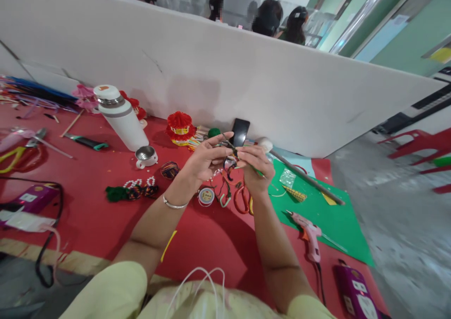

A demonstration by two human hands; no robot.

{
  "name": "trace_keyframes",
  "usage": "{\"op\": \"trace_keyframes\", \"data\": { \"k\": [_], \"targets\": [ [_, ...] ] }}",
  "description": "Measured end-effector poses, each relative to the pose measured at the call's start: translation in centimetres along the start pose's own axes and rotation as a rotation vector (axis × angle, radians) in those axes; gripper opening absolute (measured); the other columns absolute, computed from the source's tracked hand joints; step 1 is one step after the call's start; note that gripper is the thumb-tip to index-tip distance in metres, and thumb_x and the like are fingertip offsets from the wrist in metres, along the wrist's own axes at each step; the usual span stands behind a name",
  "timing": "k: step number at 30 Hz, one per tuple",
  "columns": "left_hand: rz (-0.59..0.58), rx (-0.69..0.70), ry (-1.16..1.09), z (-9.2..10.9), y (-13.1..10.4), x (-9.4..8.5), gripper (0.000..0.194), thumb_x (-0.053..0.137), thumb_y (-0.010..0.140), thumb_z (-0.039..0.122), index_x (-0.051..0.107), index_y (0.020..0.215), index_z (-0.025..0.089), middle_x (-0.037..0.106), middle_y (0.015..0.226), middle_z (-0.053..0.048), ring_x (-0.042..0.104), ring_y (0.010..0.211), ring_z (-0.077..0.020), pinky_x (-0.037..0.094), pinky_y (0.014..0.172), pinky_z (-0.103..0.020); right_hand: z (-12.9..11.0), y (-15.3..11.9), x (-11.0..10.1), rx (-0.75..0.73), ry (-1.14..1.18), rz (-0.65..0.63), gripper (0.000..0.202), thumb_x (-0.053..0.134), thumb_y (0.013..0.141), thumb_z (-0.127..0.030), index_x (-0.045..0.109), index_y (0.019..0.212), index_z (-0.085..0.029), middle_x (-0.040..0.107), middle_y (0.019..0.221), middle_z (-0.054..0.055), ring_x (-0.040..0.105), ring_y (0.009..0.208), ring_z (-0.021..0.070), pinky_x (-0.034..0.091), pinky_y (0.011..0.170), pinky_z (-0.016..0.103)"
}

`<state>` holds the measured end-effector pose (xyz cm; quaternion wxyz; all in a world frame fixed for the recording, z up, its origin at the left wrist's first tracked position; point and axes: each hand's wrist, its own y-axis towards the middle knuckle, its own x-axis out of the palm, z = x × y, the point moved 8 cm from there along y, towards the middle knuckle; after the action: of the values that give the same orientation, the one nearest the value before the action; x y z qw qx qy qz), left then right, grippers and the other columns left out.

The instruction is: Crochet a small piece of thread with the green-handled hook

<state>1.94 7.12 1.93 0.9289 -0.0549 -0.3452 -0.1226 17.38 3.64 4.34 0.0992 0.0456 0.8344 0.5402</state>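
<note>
Over the middle of the red table, my left hand (207,158) and my right hand (256,168) are close together. Between their fingertips is a small piece of dark, multicoloured yarn (230,163), with a loop hanging down. A thin green-tipped stick, perhaps a crochet hook, pokes out under my right hand; its kind is unclear. Both hands have the fingers pinched, the left index finger raised. Below them lie a round spool (206,196) and red-handled scissors (241,199). A ball of dark mixed yarn (170,169) rests left of my left wrist.
A white bottle (121,119) and a metal cup (146,156) stand left. Beaded yarn pieces (132,190) lie nearer. A phone (240,132) leans against the white partition (225,74). At right are a pink glue gun (309,234), a rod (310,178) and a purple box (357,291).
</note>
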Motion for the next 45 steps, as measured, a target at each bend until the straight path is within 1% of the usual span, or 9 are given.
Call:
{"op": "trace_keyframes", "data": {
  "k": [4, 10, 20, 25, 33, 36, 39, 42, 45],
  "targets": [
    [0.008, 0.017, 0.028, 0.5, -0.1, -0.1, 0.062, 0.093, 0.059, 0.012, 0.081, 0.12, 0.015, 0.057, 0.053, 0.008, 0.028, 0.04, -0.0001, 0.016, 0.041, -0.017, 1.5, 0.5, 0.0, 0.111, 0.157, -0.094, 0.021, 0.078, 0.094, -0.05, 0.084, 0.113, -0.044, 0.088, 0.111, -0.001, 0.082, 0.103, 0.0263, 0.063, 0.096, 0.051],
    [-0.004, 0.021, 0.067, 0.6, -0.1, -0.1, 0.06, 0.093, 0.057, 0.014, 0.082, 0.116, 0.014, 0.057, 0.053, 0.008, 0.028, 0.04, -0.0001, 0.019, 0.042, -0.016, 1.9, 0.8, -0.5, 0.142, 0.226, -0.141, 0.022, 0.079, 0.092, -0.055, 0.085, 0.109, -0.043, 0.088, 0.113, -0.001, 0.083, 0.103, 0.0258, 0.065, 0.094, 0.05],
    [-0.016, 0.026, 0.098, 1.0, -0.1, -0.4, 0.049, 0.09, 0.059, 0.014, 0.082, 0.107, 0.017, 0.052, 0.051, 0.009, 0.028, 0.04, -0.0012, 0.016, 0.041, -0.019, 0.8, 1.9, -1.1, 0.121, 0.184, -0.269, 0.018, 0.081, 0.093, -0.045, 0.085, 0.11, -0.041, 0.088, 0.116, 0.0, 0.083, 0.105, 0.0241, 0.065, 0.098, 0.049],
    [-0.016, 0.05, 0.175, 1.4, -0.1, -0.6, 0.048, 0.087, 0.059, 0.013, 0.084, 0.106, 0.018, 0.057, 0.055, 0.007, 0.029, 0.04, -0.0013, 0.014, 0.041, -0.021, 0.0, 2.0, -1.1, 0.064, 0.183, -0.324, 0.023, 0.081, 0.094, -0.04, 0.084, 0.116, -0.043, 0.088, 0.118, -0.001, 0.083, 0.104, 0.0224, 0.064, 0.096, 0.046],
    [-0.141, 0.062, 0.385, 1.4, -0.1, -0.4, 0.048, 0.08, 0.061, 0.011, 0.085, 0.109, 0.014, 0.066, 0.068, 0.001, 0.044, 0.047, -0.0043, 0.022, 0.042, -0.02, -1.4, 2.7, -1.5, 0.126, 0.242, -0.446, 0.017, 0.077, 0.097, -0.038, 0.086, 0.112, -0.038, 0.089, 0.11, 0.002, 0.084, 0.097, 0.0236, 0.063, 0.089, 0.046],
    [-0.237, 0.042, 0.453, 1.0, -0.4, 0.4, 0.047, 0.08, 0.062, 0.011, 0.087, 0.108, 0.015, 0.067, 0.069, -0.001, 0.052, 0.055, -0.0077, 0.031, 0.047, -0.02, -1.0, 2.4, -1.6, 0.187, 0.349, -0.423, 0.015, 0.076, 0.097, -0.037, 0.087, 0.107, -0.034, 0.089, 0.101, 0.003, 0.083, 0.092, 0.024, 0.063, 0.085, 0.045],
    [-0.341, 0.039, 0.458, 0.6, -0.8, 1.3, 0.045, 0.083, 0.063, 0.013, 0.087, 0.108, 0.016, 0.069, 0.072, -0.003, 0.057, 0.061, -0.0104, 0.038, 0.053, -0.021, 0.6, 1.6, -1.3, 0.313, 0.48, -0.334, 0.019, 0.076, 0.096, -0.047, 0.087, 0.096, -0.032, 0.088, 0.091, 0.004, 0.082, 0.082, 0.0251, 0.064, 0.079, 0.045],
    [-0.335, 0.063, 0.404, 0.5, -0.9, 1.5, 0.045, 0.085, 0.067, 0.016, 0.087, 0.112, 0.018, 0.069, 0.073, -0.003, 0.056, 0.061, -0.0104, 0.038, 0.054, -0.022, 2.2, 0.8, -0.8, 0.41, 0.564, -0.203, 0.028, 0.078, 0.092, -0.057, 0.085, 0.088, -0.031, 0.086, 0.082, 0.003, 0.08, 0.073, 0.0243, 0.065, 0.072, 0.044],
    [-0.284, 0.101, 0.353, 0.8, -0.8, 1.1, 0.045, 0.088, 0.068, 0.019, 0.087, 0.113, 0.019, 0.069, 0.074, -0.003, 0.055, 0.06, -0.0097, 0.037, 0.053, -0.022, 2.8, 0.5, -0.6, 0.448, 0.57, -0.14, 0.032, 0.08, 0.089, -0.061, 0.084, 0.084, -0.03, 0.086, 0.081, 0.003, 0.081, 0.075, 0.0245, 0.067, 0.07, 0.043]
  ]
}}
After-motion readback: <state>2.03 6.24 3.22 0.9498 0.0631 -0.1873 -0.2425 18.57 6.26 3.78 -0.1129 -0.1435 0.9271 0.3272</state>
